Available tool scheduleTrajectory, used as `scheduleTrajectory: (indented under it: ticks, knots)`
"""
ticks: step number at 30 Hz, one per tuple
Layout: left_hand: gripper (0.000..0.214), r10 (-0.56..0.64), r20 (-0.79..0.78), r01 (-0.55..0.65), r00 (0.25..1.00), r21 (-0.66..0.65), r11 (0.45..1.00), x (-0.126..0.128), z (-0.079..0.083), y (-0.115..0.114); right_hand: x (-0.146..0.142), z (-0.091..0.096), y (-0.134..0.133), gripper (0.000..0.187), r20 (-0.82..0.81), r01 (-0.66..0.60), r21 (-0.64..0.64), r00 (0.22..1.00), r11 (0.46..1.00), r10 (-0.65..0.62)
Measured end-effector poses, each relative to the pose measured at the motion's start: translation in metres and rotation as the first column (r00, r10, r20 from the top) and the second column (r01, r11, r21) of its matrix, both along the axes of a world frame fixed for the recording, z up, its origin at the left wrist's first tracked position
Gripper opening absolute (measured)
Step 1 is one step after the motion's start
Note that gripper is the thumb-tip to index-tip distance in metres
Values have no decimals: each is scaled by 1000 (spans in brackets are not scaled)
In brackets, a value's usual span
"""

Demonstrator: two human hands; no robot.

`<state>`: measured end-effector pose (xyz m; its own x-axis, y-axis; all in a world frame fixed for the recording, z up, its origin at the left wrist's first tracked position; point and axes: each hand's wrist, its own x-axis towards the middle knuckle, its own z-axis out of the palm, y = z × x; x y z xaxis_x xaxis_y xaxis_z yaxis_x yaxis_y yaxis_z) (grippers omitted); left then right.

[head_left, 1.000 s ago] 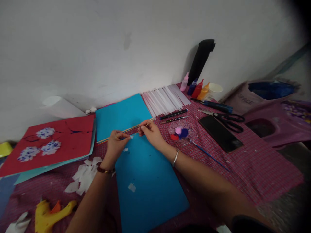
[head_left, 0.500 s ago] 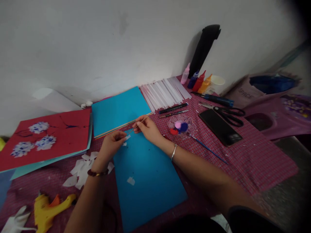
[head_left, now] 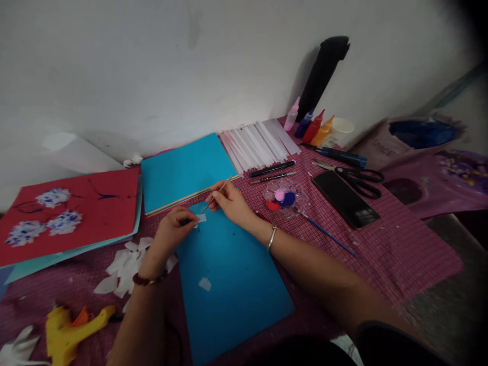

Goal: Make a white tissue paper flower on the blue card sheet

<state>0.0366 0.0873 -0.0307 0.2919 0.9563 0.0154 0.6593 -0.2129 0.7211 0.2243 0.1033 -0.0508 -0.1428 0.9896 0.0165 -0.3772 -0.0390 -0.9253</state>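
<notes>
My right hand (head_left: 231,203) pinches a thin wooden stick (head_left: 223,185), which slants down to the left. Its lower tip is just above a small piece of white paper (head_left: 202,218). The fingertips of my left hand (head_left: 177,227) are closed on the left edge of that piece. Both hands are over the far end of a blue sheet (head_left: 236,284) lying lengthwise before me. Another white paper scrap (head_left: 205,284) lies on the sheet. Left of the sheet, partly behind my left wrist, is a heap of white paper pieces (head_left: 124,264).
A yellow glue gun (head_left: 64,330) and a red sheet with paper flowers (head_left: 95,223) are at left. Blue sheets (head_left: 186,168) and white strips (head_left: 263,145) lie behind. To the right are a paint palette (head_left: 282,198), phone (head_left: 345,198), scissors (head_left: 358,178) and paint bottles (head_left: 312,127).
The stick has tipped steeper in my right hand. The white paper piece at my left fingertips now lies flatter and shows more. The view has shifted slightly.
</notes>
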Motion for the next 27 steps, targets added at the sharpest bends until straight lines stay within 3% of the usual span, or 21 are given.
scheduleTrajectory:
  ticks: [9, 16, 19, 23, 27]
  knots:
    - [14, -36, -32, 34, 999, -59, 998, -4, 2, 0, -6, 1, -2, 10, 85, -74, -20, 994, 997, 75]
    - [17, 73, -78, -82, 994, -118, 990, 3, 3, -1, -8, -2, 1, 10, 117, -121, -38, 985, 992, 125]
    - [18, 103, -94, -115, 990, -128, 985, 6, 3, -2, -8, -5, 5, 7, 214, -103, -34, 971, 994, 108]
    - [19, 116, -114, -131, 987, -135, 982, 6, 2, -2, -6, -6, 9, 7, 365, -66, 5, 929, 998, 60]
    - [18, 103, -125, -119, 987, -125, 985, 5, 0, -2, -6, -3, 10, 9, 348, -87, -51, 932, 995, 99]
